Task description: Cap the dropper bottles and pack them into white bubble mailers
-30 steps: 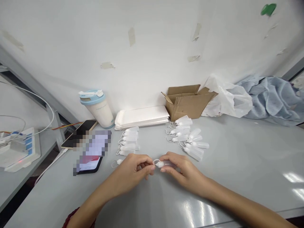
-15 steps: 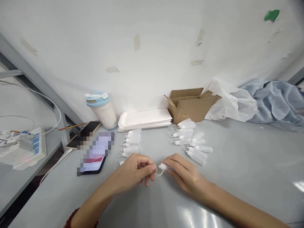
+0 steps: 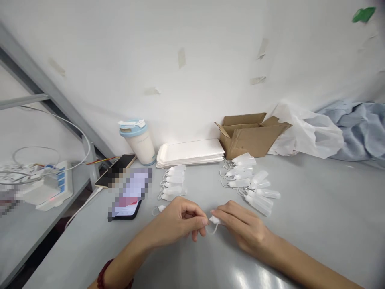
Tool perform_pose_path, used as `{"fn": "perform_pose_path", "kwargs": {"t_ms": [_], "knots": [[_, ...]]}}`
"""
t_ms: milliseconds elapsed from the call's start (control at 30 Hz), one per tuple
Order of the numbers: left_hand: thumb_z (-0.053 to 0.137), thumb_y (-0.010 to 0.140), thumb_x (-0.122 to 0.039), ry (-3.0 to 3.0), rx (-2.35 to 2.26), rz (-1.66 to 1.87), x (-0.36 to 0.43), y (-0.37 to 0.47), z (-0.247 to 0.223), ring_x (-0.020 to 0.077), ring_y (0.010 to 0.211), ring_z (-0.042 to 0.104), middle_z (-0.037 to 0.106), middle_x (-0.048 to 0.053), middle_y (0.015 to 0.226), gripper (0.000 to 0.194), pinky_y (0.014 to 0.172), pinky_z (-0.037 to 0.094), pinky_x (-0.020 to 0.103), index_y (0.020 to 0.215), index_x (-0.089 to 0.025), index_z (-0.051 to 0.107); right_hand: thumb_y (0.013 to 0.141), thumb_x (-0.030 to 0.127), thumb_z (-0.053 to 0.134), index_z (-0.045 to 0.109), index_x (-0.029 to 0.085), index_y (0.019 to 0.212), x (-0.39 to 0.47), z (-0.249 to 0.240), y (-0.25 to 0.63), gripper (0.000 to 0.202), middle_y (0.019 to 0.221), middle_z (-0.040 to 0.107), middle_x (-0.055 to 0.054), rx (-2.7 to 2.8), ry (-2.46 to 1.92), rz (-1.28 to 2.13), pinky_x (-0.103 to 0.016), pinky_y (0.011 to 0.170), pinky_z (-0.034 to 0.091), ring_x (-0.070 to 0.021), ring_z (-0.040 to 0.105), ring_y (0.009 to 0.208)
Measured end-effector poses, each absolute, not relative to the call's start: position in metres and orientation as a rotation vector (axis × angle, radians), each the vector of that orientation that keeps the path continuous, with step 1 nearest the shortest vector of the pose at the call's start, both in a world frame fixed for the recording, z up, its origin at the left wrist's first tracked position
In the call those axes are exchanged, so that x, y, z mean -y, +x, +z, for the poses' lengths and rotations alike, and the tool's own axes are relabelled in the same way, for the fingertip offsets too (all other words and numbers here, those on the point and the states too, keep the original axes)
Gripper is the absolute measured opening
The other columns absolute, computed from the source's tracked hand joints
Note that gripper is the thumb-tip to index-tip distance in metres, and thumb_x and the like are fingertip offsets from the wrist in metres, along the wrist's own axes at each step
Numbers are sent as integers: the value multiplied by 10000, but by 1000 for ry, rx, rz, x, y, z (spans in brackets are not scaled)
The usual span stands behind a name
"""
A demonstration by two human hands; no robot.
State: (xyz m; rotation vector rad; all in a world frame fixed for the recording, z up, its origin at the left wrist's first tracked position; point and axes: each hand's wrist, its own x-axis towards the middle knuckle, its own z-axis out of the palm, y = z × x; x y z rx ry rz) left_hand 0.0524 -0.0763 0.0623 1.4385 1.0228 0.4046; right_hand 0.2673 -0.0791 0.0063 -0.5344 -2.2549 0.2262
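Note:
My right hand (image 3: 245, 224) is closed around a small squeeze bottle, and only its white pointed tip (image 3: 214, 220) shows past the fingers. From that tip a thin white cap strap (image 3: 214, 231) curves down and left. My left hand (image 3: 185, 222) pinches the free end of the strap between thumb and forefinger; the cap itself is hidden there. Beyond the left hand, similar white bottles (image 3: 174, 180) lie in a column, one partly covered by that hand. A looser pile of translucent bottles with straps (image 3: 240, 182) lies beyond the right hand.
An open cardboard box (image 3: 251, 140) and a stack of white padded envelopes (image 3: 192, 153) stand against the wall. Left of them are a blue-lidded cup (image 3: 140, 144) and two phones (image 3: 128, 208). A plastic bag (image 3: 313, 134) and blue cloth (image 3: 361, 130) lie right. A power strip (image 3: 61, 184) sits far left.
The whole view has shifted, so things appear farther right. Both hands keep their hold, and the right fingers now cover more of the bottle.

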Motion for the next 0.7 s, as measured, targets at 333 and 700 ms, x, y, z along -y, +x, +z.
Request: {"fn": "perform_pose_path", "kwargs": {"t_ms": [333, 700], "knots": [[581, 798, -356, 1675, -1269, 374, 54, -33, 104, 122, 593, 557, 629, 0, 640, 239, 548, 430, 200, 685, -166, 672, 852, 125, 529, 601, 234, 930, 55, 37, 292, 152, 760, 644, -39, 2062, -867, 60, -277, 591, 490, -166, 612, 666], [476, 839, -443, 1709, -1263, 52, 50, -41, 91, 118, 514, 591, 590, -7, 620, 356, 500, 388, 200, 627, -168, 559, 876, 420, 484, 624, 236, 745, 32, 40, 337, 266, 578, 623, -5, 2210, -1163, 163, -248, 395, 381, -124, 466, 423]]}}
